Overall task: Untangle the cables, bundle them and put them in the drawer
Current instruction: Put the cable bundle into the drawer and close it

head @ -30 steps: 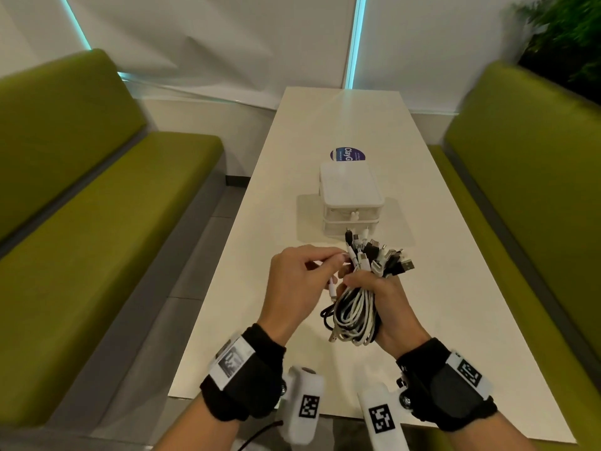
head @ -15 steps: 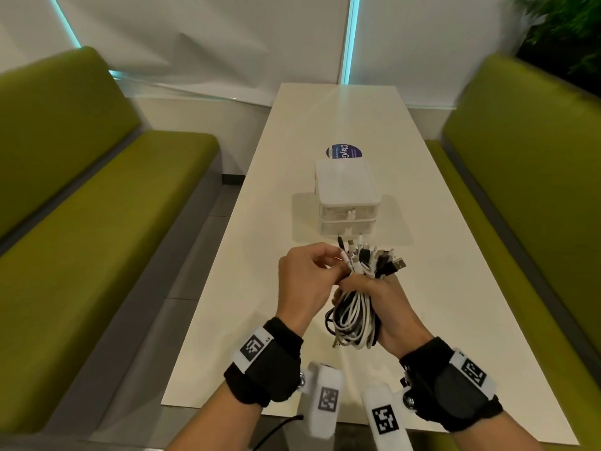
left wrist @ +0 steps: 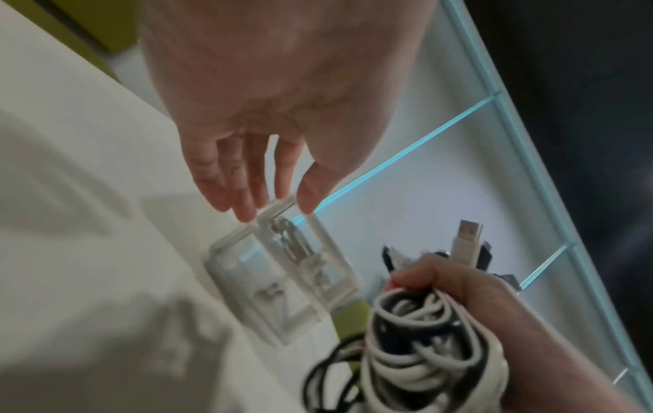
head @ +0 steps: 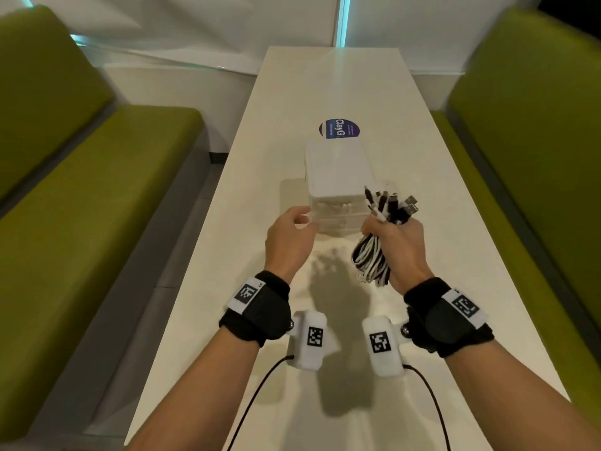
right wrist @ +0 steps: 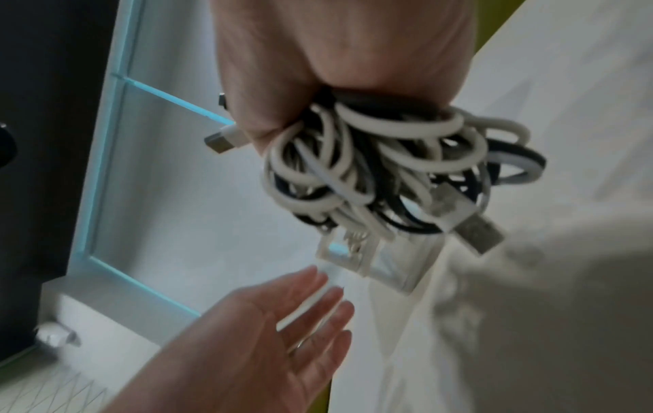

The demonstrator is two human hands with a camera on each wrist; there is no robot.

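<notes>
Right hand fingers curled round cable bundle, plugs pointing up-forward, left hand fingers spread

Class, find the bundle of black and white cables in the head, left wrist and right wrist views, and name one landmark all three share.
Head: bundle of cables right of centre, gripped by the right hand.
Left wrist: bundle at the bottom, right of centre.
Right wrist: bundle centre, below the gripping hand.
Shared landmark: the clear drawer box on the white table.
</notes>
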